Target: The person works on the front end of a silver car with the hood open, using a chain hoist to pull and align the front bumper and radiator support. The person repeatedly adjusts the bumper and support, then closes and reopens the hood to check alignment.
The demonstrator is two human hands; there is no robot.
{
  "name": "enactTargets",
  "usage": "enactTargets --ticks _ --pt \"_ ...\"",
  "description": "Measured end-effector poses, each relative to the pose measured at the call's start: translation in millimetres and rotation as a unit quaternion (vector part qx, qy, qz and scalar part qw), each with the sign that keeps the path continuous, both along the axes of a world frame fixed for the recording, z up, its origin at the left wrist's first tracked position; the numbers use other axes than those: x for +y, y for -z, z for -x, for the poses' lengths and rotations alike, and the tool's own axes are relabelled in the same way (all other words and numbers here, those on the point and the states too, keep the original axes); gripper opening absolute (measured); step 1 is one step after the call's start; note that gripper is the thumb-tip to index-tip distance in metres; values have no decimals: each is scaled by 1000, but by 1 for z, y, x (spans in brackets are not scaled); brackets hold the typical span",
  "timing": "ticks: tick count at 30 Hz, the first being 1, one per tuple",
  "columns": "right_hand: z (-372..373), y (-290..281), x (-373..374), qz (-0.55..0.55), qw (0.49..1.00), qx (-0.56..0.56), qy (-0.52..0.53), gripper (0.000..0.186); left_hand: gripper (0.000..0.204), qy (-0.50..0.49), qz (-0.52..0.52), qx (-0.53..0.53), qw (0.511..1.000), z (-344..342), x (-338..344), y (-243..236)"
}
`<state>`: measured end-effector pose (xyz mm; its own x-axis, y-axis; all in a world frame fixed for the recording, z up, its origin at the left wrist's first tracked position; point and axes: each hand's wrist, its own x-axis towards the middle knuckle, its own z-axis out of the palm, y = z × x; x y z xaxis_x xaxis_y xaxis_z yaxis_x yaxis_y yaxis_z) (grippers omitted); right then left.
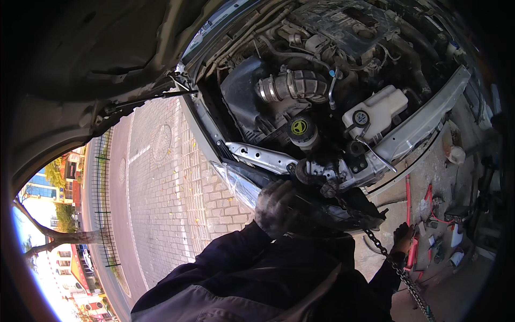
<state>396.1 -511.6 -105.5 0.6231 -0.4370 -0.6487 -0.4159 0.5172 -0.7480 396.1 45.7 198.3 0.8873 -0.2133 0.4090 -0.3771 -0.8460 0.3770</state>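
My left hand (274, 208), in a grey work glove, is against the dark front edge of a car, beside the clear headlight (237, 184). Motion blurs it and its fingers do not show clearly. Right of it, a metal chain (380, 246) runs from a rusty hook (328, 189) at the front panel down to the lower right. Past the chain, low by the floor, my right hand (402, 236) in a dark glove is closed at the lower end of a red bar (408, 199). A red tool body (412, 254) lies against that hand.
Above the engine bay, the raised hood (59, 70) rests on a strut (153, 99). A white reservoir (383, 107), a black-capped reservoir (303, 131) and a ribbed intake hose (295, 86) sit inside. Several tools and a white bottle (456, 236) lie on the floor at right.
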Motion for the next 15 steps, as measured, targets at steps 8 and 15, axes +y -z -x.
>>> enactTargets --ticks 8,15 --pt "-63 -11 132 -378 915 -44 -134 44 78 -482 179 69 855 15 78 58" --pt "-60 -17 132 -318 943 -8 -95 33 91 -613 214 96 754 -24 169 96"
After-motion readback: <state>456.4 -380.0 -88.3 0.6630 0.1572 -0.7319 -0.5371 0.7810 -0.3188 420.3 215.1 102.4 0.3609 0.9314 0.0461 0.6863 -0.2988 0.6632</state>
